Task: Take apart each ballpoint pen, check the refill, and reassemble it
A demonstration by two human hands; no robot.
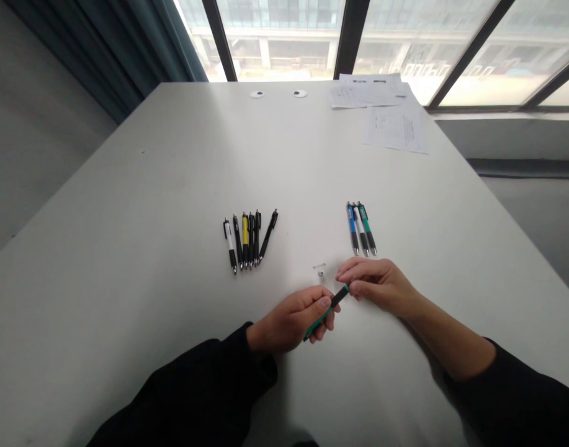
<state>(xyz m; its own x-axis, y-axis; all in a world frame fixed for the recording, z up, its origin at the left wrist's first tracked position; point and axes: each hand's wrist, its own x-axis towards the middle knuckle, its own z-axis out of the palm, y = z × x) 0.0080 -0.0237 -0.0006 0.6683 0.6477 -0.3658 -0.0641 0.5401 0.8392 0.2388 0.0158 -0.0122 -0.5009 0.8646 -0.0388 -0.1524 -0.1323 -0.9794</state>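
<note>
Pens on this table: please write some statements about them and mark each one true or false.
The left hand and the right hand hold one green and black pen: true.

The six pens on the left include a red one: false, one is a yellow pen.

The three pens on the right are blue, white and green: true.

The papers lie under the left hand: false, they lie at the far end of the table.

No words can be read: the printed lines on the sheets of paper (396,127) at the far right of the tabletop (126,248) are too small to make out, and neither the green pen (322,316) nor the other pens (249,242) show legible lettering.
</note>
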